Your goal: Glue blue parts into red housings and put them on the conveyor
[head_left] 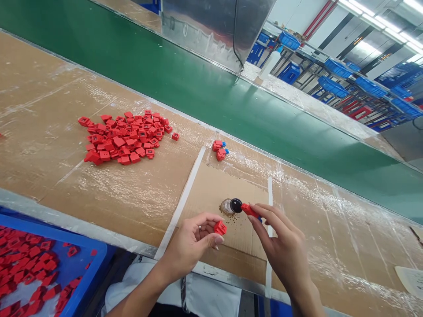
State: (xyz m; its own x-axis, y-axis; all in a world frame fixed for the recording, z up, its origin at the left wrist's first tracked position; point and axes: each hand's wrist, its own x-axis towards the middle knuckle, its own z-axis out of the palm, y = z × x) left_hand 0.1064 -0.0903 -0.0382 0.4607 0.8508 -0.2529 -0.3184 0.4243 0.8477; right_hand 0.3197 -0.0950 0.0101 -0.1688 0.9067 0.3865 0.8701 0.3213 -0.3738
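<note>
I see only part of the blue bin (77,240), cropped at left beyond the near edge of the bench (158,198); the pale card (411,279) at its right end is cut off too. My left hand (189,243) hides part of its red block (220,227); my right hand (286,240) covers one end of its red piece (247,209).

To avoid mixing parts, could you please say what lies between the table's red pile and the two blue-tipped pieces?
In the head view, a loose red block, then white tape.

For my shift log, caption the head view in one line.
Left hand holds a red block; right hand holds a red piece beside a black disc.
</note>
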